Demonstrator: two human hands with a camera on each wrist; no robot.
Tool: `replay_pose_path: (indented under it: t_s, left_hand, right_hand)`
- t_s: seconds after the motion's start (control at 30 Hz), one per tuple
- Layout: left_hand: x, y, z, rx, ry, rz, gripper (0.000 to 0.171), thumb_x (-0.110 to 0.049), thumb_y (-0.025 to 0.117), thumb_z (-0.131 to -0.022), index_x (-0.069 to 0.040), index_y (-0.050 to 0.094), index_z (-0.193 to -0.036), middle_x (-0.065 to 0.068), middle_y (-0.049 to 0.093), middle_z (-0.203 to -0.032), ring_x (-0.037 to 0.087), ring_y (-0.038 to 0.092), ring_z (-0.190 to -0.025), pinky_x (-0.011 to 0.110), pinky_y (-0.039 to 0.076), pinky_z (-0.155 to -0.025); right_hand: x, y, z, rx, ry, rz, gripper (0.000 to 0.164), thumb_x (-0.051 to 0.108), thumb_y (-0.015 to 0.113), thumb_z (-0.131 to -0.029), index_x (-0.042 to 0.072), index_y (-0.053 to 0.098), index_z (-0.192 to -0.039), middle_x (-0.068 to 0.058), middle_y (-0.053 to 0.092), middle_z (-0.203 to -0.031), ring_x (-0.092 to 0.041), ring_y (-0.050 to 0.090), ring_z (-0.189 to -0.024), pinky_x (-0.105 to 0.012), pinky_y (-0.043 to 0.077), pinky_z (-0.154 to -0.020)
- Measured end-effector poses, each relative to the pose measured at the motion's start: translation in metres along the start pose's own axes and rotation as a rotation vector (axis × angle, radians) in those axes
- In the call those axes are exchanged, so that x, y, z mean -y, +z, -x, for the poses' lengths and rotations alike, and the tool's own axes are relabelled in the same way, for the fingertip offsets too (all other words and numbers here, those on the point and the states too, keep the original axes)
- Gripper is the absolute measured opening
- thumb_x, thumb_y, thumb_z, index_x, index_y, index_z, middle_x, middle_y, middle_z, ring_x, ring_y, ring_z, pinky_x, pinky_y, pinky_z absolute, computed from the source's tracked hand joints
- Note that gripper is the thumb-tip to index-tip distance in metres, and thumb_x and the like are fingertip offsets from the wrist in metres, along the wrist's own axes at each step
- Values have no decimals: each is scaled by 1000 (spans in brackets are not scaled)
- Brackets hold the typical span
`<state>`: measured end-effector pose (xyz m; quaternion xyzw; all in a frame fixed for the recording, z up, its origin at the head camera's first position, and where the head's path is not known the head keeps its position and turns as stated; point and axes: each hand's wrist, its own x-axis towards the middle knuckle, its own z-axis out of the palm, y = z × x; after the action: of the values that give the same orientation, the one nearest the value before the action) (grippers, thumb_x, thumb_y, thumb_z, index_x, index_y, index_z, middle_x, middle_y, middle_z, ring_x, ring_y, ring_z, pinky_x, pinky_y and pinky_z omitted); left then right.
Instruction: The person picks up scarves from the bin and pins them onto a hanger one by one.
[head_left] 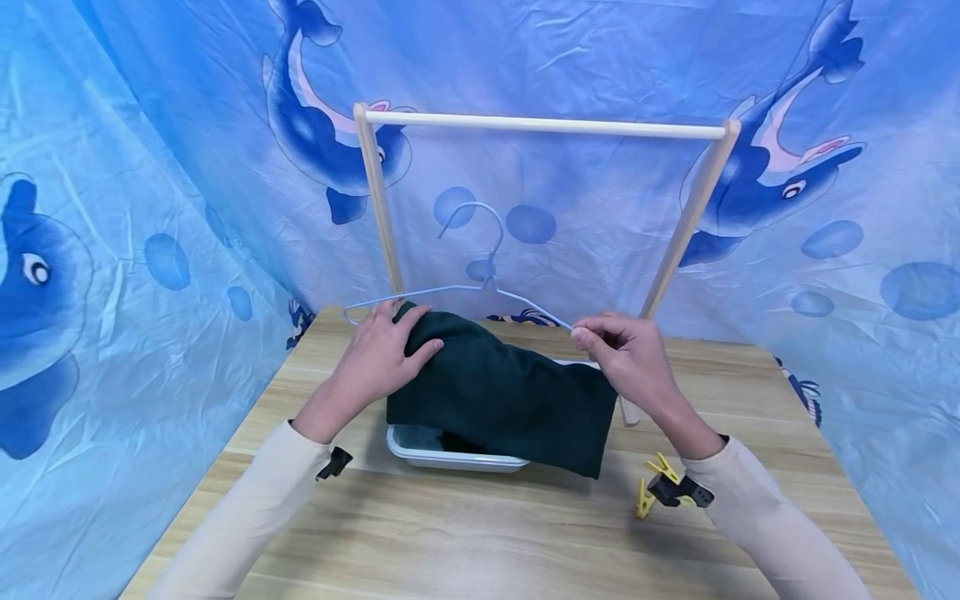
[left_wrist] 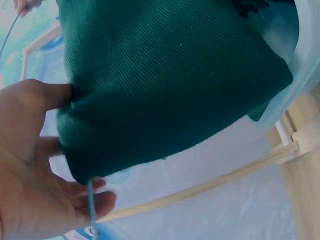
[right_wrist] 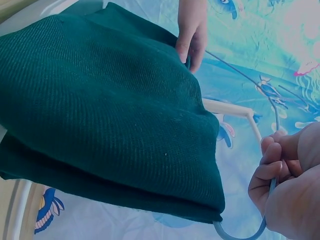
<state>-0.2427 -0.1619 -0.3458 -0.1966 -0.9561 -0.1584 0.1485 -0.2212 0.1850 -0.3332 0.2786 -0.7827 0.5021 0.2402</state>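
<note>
A dark green ribbed cloth (head_left: 502,392) hangs over the lower bar of a light blue wire hanger (head_left: 487,285), whose hook points up. At the cloth's upper left corner, my left hand (head_left: 375,354) pinches the fabric between thumb and fingers; the hanger's left end (left_wrist: 91,205) runs past its fingertips. My right hand (head_left: 633,358) grips the sloping right arm of the hanger, near its end. In the right wrist view, the hanger's rounded end (right_wrist: 242,238) curves into the cloth's edge. Folds of cloth hide most of the lower bar.
Below the cloth sits a white basin (head_left: 457,460) with dark fabric inside. Behind it stands a rack with a white rail (head_left: 540,125) and wooden posts (head_left: 693,212). Yellow clothespins (head_left: 643,500) lie on the wooden table (head_left: 465,542) by the right wrist. A blue dolphin-print curtain surrounds the table.
</note>
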Motion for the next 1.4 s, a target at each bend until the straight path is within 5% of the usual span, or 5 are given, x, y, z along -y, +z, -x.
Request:
replay_pose_path:
  t_s: [0.23, 0.43, 0.83, 1.17, 1.4]
  left_hand:
    - [-10, 2, -1, -15, 343, -22, 39, -27, 62, -103, -1, 65, -131, 21, 57, -141, 40, 47, -137, 57, 36, -113]
    - [-13, 6, -6, 95, 346, -33, 27, -30, 66, -101, -7, 76, -111, 7, 72, -104, 25, 66, -97, 43, 54, -84]
    - [-18, 15, -8, -343, 337, -75, 6, -13, 68, -99, -8, 71, -99, 8, 65, -87, 25, 65, -63, 36, 49, -48]
    - [-21, 7, -16, -209, 218, -131, 25, -23, 65, -102, -11, 67, -80, 2, 49, -56, 20, 55, -53, 39, 44, -48]
    - [-19, 5, -16, 0, 241, -22, 21, -33, 65, -102, -15, 75, -102, 0, 73, -92, 19, 67, -82, 40, 54, -74]
  right_hand:
    - [2, 1, -2, -9, -6, -4, 13, -4, 71, -93, 5, 80, -92, -1, 57, -69, -12, 47, -58, -24, 38, -52]
    - [4, 0, -1, -8, -53, 22, 12, -6, 73, -90, 3, 80, -93, 0, 59, -70, -11, 46, -58, -22, 38, -52]
    - [9, -4, 6, 92, -36, -14, 14, -8, 70, -91, 1, 80, -95, -3, 62, -70, -12, 50, -60, -22, 41, -52]
    - [12, -2, 6, 135, -66, -70, 16, -12, 69, -90, -1, 79, -95, -5, 61, -71, -11, 50, -59, -23, 41, -51]
    - [9, -3, 3, 75, -46, -30, 15, -9, 69, -92, 0, 79, -96, -2, 56, -67, -12, 46, -56, -23, 38, -49]
